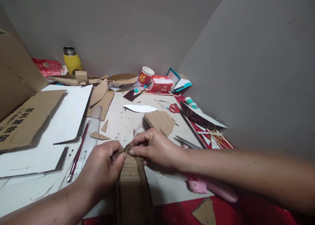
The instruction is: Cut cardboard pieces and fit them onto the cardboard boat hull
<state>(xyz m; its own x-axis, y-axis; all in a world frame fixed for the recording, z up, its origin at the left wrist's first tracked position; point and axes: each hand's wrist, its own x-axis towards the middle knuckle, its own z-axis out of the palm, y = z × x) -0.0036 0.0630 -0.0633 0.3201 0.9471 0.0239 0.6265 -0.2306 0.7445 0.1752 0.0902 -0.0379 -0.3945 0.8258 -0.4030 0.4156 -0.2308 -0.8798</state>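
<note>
A long folded cardboard piece (130,192) runs from the bottom edge of the view up to both hands. At its far end, a dark, rough bit (127,147) sits between my fingertips; I cannot tell exactly what it is. My left hand (104,162) is closed in a pinch on the left of that end. From the right, my right hand (156,149) pinches the same end between thumb and forefinger. Just beyond the right hand lies a stack of cut cardboard (161,121). Small cardboard scraps (99,136) lie beyond the left hand.
On the left are a ruler (94,129), a pencil (78,152), white sheets (73,110) and a large cardboard flap (27,120). Red-handled scissors (174,108) and grey blades (188,142) lie right. A paper cup (145,76) and yellow bottle (72,61) stand behind.
</note>
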